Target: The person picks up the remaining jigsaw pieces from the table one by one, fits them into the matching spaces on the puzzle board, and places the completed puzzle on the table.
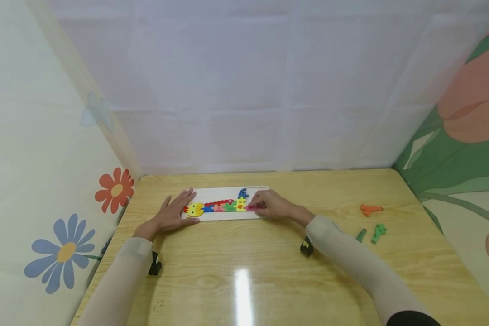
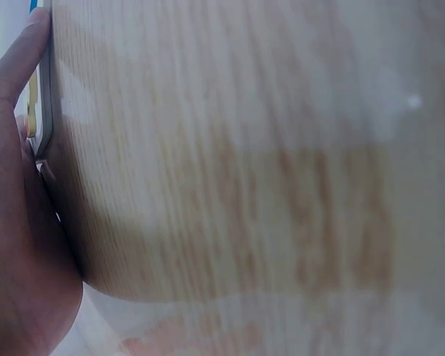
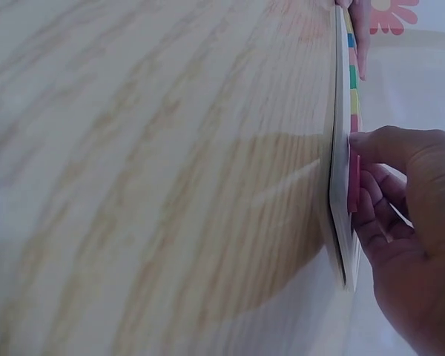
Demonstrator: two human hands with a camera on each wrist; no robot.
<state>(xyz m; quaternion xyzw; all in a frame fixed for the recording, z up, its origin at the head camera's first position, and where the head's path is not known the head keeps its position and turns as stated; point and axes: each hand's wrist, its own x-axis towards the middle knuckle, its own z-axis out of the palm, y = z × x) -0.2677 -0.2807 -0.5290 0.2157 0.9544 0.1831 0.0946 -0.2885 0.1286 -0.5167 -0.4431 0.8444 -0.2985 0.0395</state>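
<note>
A white puzzle board [image 1: 216, 194] lies flat near the far edge of the table, with a giraffe of colourful pieces along it. The giraffe's yellow head piece [image 1: 194, 209] is at the left; blue, pink, green and yellow pieces follow to the right, a blue piece [image 1: 242, 193] standing above the yellow one. My left hand [image 1: 173, 214] rests with spread fingers over the board's left end, thumb along its near edge. At the right end my right hand [image 1: 272, 204] pinches a magenta puzzle piece [image 3: 354, 184] between thumb and fingers, close against the board; the fingers partly hide it.
On the table's right side lie an orange piece [image 1: 371, 209], a green piece [image 1: 378, 233] and a darker green piece [image 1: 361, 235] beside my right sleeve. Black wrist cameras hang under both wrists. A white cloth wall [image 1: 244, 113] stands behind the table, with flowered panels on both sides.
</note>
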